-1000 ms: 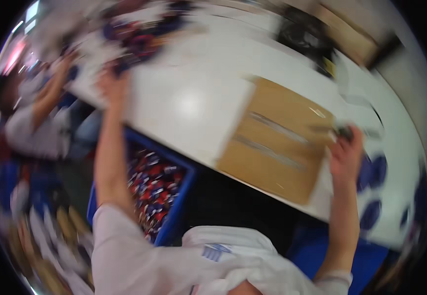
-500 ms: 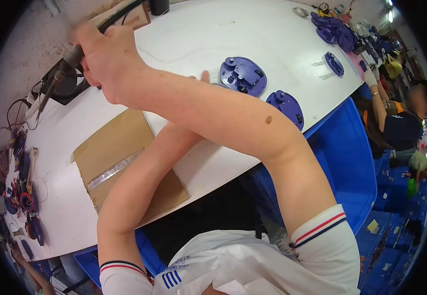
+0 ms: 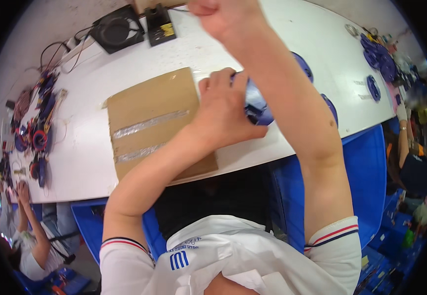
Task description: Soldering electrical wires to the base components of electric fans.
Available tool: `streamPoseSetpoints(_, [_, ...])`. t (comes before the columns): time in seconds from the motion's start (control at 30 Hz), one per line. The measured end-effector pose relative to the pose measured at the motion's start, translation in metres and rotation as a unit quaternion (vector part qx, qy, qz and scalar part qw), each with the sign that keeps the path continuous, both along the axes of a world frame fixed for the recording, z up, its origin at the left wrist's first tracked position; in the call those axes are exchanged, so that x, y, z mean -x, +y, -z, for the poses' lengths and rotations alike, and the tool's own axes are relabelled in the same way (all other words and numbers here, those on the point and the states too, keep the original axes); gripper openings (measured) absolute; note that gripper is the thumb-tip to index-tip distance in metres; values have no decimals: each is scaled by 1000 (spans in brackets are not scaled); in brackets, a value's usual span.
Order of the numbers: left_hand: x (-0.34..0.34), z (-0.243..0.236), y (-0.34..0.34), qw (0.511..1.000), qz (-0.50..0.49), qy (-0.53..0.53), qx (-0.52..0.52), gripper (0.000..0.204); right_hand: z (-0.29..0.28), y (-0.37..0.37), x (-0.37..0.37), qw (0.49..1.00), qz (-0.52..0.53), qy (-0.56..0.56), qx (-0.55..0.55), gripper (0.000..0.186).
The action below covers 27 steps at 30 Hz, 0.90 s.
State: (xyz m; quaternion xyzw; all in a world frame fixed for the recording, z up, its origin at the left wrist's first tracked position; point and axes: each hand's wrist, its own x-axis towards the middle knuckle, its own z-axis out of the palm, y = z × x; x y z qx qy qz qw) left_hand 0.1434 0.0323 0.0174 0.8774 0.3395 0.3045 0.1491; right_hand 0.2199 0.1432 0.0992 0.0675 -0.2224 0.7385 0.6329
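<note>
My left hand [image 3: 227, 110] is closed around a shiny blue-purple plastic housing [image 3: 257, 104] on the white table, just right of the cardboard sheet. Its palm and fingers cover the left side of that part, and my right forearm passes over the other side. At the top edge of the view, my right hand [image 3: 230, 17] is raised with curled fingers; part of it is cut off, so anything in its grasp cannot be made out. Two more purple housings, one farther off [image 3: 303, 67] and one nearer [image 3: 330, 109], show partly behind my right forearm.
Flat cardboard [image 3: 149, 105] with clear tape lies at my left. Behind it stand a square black fan [image 3: 117, 30] and a black soldering stand [image 3: 160, 30]. Wired parts [image 3: 38, 140] line the far left, purple parts [image 3: 378, 56] the far right. A blue bin [image 3: 366, 182] adjoins the table.
My right hand has swung from the upper left, where it gripped a dark rod-like tool, to the top middle. My left hand now shows on the housing. The view has shifted.
</note>
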Motion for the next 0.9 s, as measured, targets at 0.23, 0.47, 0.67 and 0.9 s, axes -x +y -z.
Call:
streamPoseSetpoints(0.23, [150,-17,-24,993,-90,-13,75,82,36,-48,-16,943,177,-260,113,18])
streamPoseSetpoints(0.47, [195,-12,-40,989,-146,22,32,82,68,-68,0,924,156,-283,205,19])
streamPoseSetpoints(0.67, [207,-17,-26,989,15,150,-15,82,80,-66,-8,919,160,-291,212,18])
streamPoseSetpoints(0.9, [191,-9,-46,988,-123,67,58,82,82,-69,-5,920,156,-286,218,18])
